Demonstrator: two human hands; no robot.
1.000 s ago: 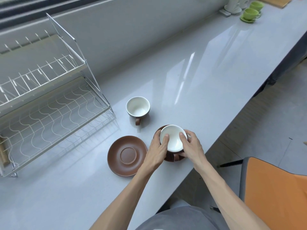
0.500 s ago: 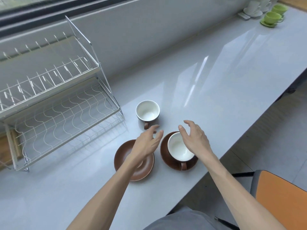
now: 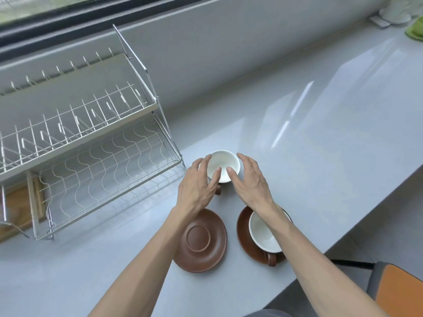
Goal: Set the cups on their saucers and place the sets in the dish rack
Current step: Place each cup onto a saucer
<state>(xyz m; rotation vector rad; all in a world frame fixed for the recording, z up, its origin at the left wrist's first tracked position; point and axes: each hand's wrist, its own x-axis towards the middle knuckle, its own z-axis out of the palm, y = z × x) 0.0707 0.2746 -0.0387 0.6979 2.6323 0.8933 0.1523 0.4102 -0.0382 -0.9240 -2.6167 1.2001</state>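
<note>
Brown ceramic saucer (image 3: 201, 241) lies empty nearest, beside the finished set (image 3: 263, 236). Beyond it, left hand (image 3: 196, 186) and right hand (image 3: 251, 179) flank the white-lined brown cup (image 3: 223, 164), grip open, not closed. Risk: uneven closing could tip it toward the wire dish rack (image 3: 91, 156).

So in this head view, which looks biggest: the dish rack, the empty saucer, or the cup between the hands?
1. Dish rack, by far the largest.
2. Empty saucer.
3. Cup between the hands, smallest; it sits farther from the camera, but the gap looks real.
</note>
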